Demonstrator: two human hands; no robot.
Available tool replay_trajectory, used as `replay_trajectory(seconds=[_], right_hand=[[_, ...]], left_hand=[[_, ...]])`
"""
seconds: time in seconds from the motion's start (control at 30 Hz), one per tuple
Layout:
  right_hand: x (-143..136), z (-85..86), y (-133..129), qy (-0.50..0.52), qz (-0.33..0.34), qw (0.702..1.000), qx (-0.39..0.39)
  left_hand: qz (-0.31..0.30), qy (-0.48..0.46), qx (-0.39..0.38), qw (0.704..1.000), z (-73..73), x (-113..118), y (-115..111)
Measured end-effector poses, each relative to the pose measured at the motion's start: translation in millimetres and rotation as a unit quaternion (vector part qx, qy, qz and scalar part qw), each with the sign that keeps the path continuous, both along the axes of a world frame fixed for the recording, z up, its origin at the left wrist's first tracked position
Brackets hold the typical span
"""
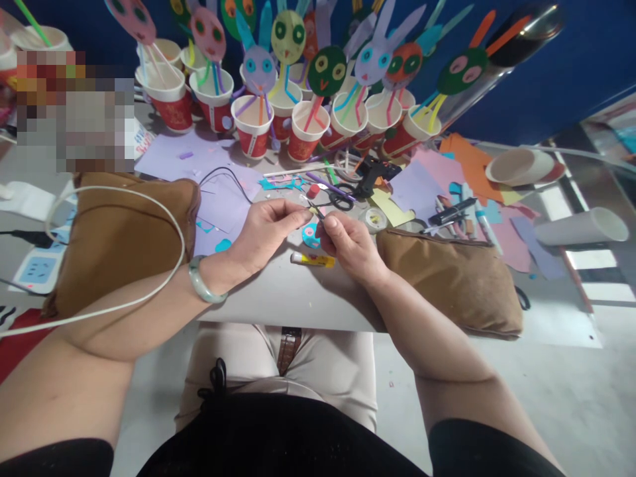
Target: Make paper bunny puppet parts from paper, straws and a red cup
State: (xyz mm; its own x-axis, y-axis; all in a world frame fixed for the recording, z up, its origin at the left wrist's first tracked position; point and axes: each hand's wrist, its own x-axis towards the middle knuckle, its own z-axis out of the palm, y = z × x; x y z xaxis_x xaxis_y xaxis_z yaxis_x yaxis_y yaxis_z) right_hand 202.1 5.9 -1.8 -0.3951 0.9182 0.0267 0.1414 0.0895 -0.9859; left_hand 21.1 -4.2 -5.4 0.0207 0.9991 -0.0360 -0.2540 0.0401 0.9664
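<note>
Close together over the table's front half, both hands are closed. A tiny yellow paper piece (313,210) is pinched between the thumb and finger of my left hand (271,228). My right hand (350,245) is wrapped round small scissors (317,212), whose dark blades point at the paper; their handles are hidden in the fingers. Just below the hands lies a round blue paper face (310,233) with a pink eye, partly covered by my right hand. A yellow glue stick (312,260) rests nearer the table edge.
Red paper cups (252,142) holding paper animal heads line the back. Brown cushions (450,281) flank my forearms. Black-handled scissors (342,197), a tape roll (373,220) and coloured paper scraps (392,207) lie beyond my hands. A white cable (171,218) loops across my left forearm.
</note>
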Motion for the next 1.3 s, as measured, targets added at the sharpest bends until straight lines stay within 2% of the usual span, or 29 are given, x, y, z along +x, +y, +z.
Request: replay_trajectory(seconds=[0.37,0.8,1.3], right_hand=[[-0.4,1.1,0.1,0.003,-0.001,1.0,-0.003],[-0.8,2.1,1.0,0.003,0.0,1.0,0.001],[-0.4,0.6,0.9,-0.001,-0.003,1.0,-0.003]], left_hand=[[-0.002,-0.015,-0.01,1.0,2.9,0.7,-0.9],[-0.006,-0.022,-0.007,1.0,-0.1,0.0,-0.3],[0.001,0.002,-0.006,1.0,-1.5,-0.6,-0.8]])
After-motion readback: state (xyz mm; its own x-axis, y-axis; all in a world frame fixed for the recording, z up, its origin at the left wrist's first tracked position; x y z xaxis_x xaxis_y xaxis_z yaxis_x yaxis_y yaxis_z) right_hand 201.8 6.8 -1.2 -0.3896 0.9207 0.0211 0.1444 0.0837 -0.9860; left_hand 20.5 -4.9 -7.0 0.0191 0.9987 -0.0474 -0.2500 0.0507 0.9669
